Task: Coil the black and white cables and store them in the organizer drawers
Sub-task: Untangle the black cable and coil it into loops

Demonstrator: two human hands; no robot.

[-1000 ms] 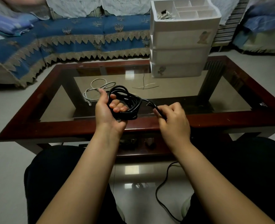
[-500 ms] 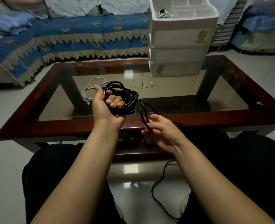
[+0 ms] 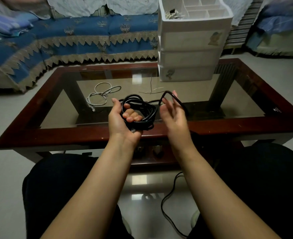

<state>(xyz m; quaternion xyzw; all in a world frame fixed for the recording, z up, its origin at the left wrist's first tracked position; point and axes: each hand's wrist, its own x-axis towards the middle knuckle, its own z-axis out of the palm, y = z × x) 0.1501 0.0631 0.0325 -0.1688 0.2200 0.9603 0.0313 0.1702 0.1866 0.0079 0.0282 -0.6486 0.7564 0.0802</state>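
Lifted from below, right hand (image 3: 172,114) drapes black cable (image 3: 139,111) over spread fingers; left hand (image 3: 123,118) grips coil, unfinished.

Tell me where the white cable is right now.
The white cable lies loosely looped on the glass table, left of the hands, just beyond the black cable.

Left hand (image 3: 123,118) grip curled palm-up, right hand (image 3: 172,112) raised, fingers loosely spread
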